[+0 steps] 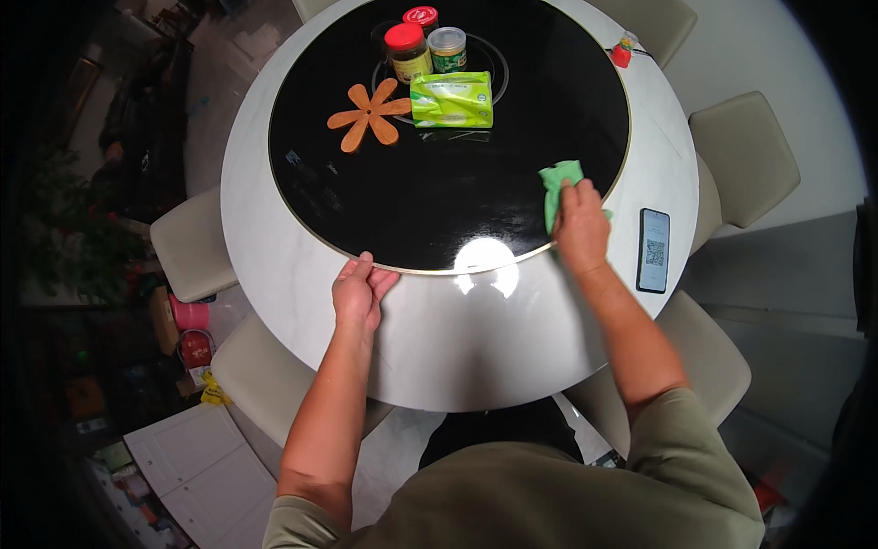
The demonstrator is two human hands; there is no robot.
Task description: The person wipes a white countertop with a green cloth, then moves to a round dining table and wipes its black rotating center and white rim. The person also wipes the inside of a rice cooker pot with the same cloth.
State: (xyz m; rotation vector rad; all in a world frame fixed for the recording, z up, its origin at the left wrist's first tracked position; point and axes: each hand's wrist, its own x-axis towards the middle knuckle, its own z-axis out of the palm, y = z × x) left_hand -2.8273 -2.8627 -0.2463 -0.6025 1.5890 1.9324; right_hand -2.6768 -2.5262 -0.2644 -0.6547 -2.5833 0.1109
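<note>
My right hand (583, 223) presses a green cloth (562, 180) onto the black glass turntable (411, 199), close to its right front rim. With the thumb on top and the fingers beneath, my left hand (360, 288) grips the turntable's gold-edged rim at the front left. Towards the back of the glass lie an orange-brown flower-shaped wooden trivet (369, 115) and a green soft pack of tissues (453, 101). Behind the pack stand a red-lidded jar (408, 55), a clear-lidded canister (448, 51) and a second red-lidded container (421, 17), partly hidden.
The turntable sits on a round white marble-look table (466, 343). A smartphone (654, 250) with a lit screen lies near the table's right edge. A small red-based bottle (623, 49) stands at the far right. Several beige chairs, including one at right (748, 158), surround the table.
</note>
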